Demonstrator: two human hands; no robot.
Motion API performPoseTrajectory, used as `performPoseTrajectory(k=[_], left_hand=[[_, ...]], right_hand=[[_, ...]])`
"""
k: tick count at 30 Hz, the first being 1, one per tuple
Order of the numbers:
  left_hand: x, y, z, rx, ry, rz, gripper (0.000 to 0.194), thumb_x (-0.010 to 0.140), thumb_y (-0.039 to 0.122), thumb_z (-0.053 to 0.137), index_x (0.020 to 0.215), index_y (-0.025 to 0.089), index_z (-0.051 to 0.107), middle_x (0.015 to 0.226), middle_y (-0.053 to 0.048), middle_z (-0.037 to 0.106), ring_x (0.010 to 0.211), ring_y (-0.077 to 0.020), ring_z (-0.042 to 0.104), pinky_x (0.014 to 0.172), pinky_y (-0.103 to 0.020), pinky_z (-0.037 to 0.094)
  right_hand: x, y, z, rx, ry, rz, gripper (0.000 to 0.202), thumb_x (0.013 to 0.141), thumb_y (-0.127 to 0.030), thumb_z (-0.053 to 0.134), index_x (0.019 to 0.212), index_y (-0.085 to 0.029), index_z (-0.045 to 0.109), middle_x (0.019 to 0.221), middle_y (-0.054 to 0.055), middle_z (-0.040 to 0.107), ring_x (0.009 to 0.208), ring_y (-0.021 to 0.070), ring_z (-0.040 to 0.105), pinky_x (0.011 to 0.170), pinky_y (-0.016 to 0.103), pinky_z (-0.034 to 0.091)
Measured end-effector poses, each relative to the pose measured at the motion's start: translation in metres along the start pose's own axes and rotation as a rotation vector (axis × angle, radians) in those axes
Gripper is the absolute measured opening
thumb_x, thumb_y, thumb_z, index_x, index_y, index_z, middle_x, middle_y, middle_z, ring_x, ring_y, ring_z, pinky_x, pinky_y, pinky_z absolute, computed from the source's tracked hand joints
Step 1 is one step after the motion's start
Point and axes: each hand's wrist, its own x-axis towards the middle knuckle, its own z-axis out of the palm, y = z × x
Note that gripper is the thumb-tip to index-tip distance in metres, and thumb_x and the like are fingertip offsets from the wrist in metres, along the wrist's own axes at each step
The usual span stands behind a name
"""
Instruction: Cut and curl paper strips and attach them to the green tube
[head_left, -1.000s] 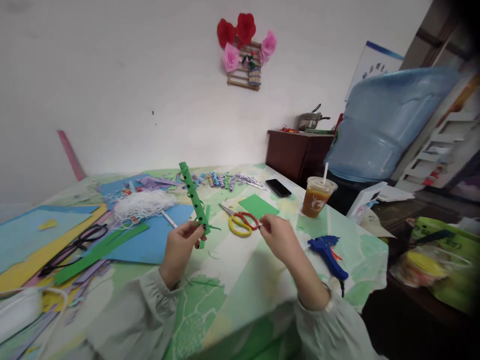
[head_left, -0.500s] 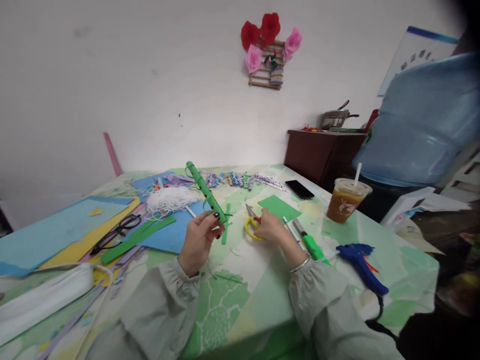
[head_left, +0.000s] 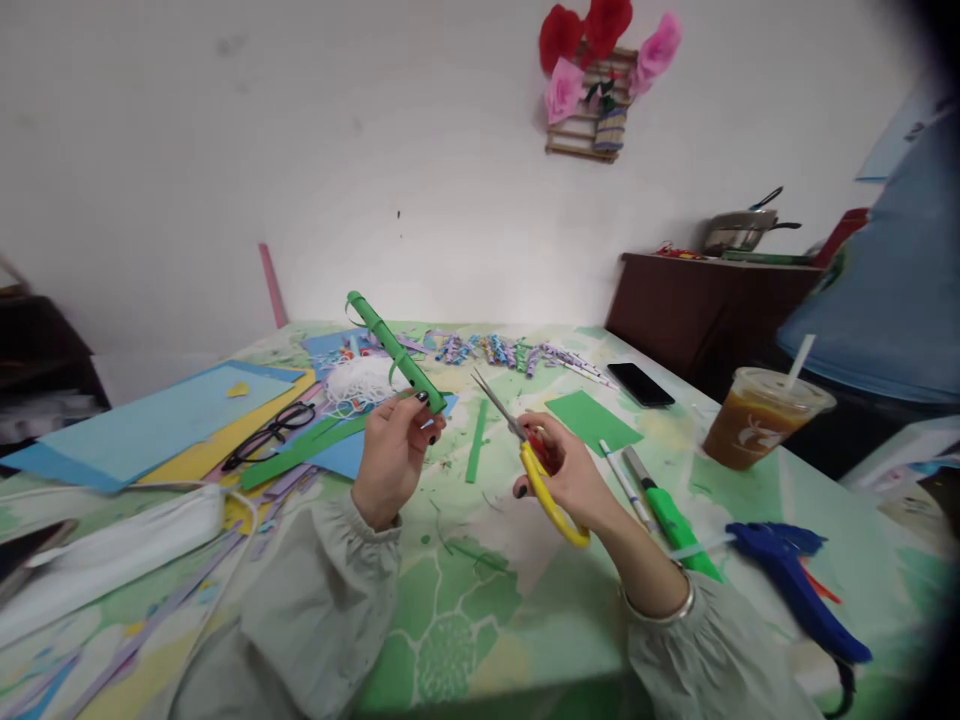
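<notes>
A green rolled paper tube [head_left: 386,345] with small dark spots and thin curled strips slants up from my left hand [head_left: 397,450], whose fingers pinch its lower end. In my right hand [head_left: 562,465] is a pair of scissors [head_left: 553,498] with yellow and red handles, the blades pointing up and left toward the tube but apart from it. A narrow green paper strip [head_left: 477,440] lies on the table between the hands. Beyond my right hand is a green paper sheet [head_left: 592,417].
On the right are a marker [head_left: 626,485], a green utility knife [head_left: 667,510], a blue glue gun [head_left: 799,585], a phone [head_left: 640,384] and an iced drink [head_left: 765,420]. At left lie glasses [head_left: 270,436], coloured sheets [head_left: 165,420] and white string [head_left: 364,380]. Curled paper pieces [head_left: 495,350] line the back.
My right hand has picked the scissors up off the table and turned their blades toward the tube. My left hand still holds the tube. The view has shifted left.
</notes>
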Motion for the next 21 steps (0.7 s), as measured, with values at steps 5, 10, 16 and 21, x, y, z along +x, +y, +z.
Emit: performPoseTrajectory(k=[5, 10, 16, 21], left_hand=[[0.0040, 0.0005, -0.0023, 0.025, 0.034, 0.034, 0.010, 0.063, 0.019, 0.067, 0.057, 0.015, 0.060, 0.051, 0.002, 0.058, 0.046, -0.0091, 0.055, 0.042, -0.020, 0.038], [0.0002, -0.0036, 0.0005, 0.053, 0.037, -0.015, 0.011, 0.063, 0.020, 0.068, 0.060, 0.015, 0.060, 0.050, 0.003, 0.057, 0.047, -0.0094, 0.055, 0.043, -0.020, 0.037], [-0.0029, -0.0054, 0.0037, 0.088, 0.009, -0.032, 0.013, 0.064, 0.022, 0.068, 0.059, 0.014, 0.058, 0.054, 0.002, 0.059, 0.048, -0.0079, 0.054, 0.044, -0.019, 0.036], [-0.0025, -0.0078, 0.0030, 0.100, 0.010, -0.032, 0.013, 0.064, 0.022, 0.068, 0.060, 0.015, 0.057, 0.052, 0.003, 0.059, 0.049, -0.0082, 0.055, 0.044, -0.019, 0.035]], right_hand=[[-0.0039, 0.0017, -0.0020, -0.190, -0.034, 0.007, 0.043, 0.057, -0.028, 0.079, 0.094, -0.021, 0.059, 0.057, -0.008, 0.038, 0.052, 0.0080, 0.032, 0.045, 0.021, 0.027], [-0.0049, -0.0024, -0.0015, -0.368, -0.004, -0.027, 0.044, 0.055, -0.032, 0.079, 0.094, -0.019, 0.064, 0.054, -0.008, 0.043, 0.050, 0.0083, 0.035, 0.046, 0.021, 0.030], [-0.0056, -0.0013, -0.0005, -0.399, 0.009, -0.032, 0.042, 0.056, -0.036, 0.077, 0.093, -0.019, 0.067, 0.053, -0.006, 0.047, 0.049, 0.0094, 0.037, 0.045, 0.021, 0.032], [-0.0052, 0.0002, 0.0000, -0.407, 0.037, -0.031, 0.045, 0.055, -0.040, 0.078, 0.094, -0.019, 0.069, 0.054, -0.004, 0.050, 0.049, 0.0098, 0.037, 0.045, 0.022, 0.032]])
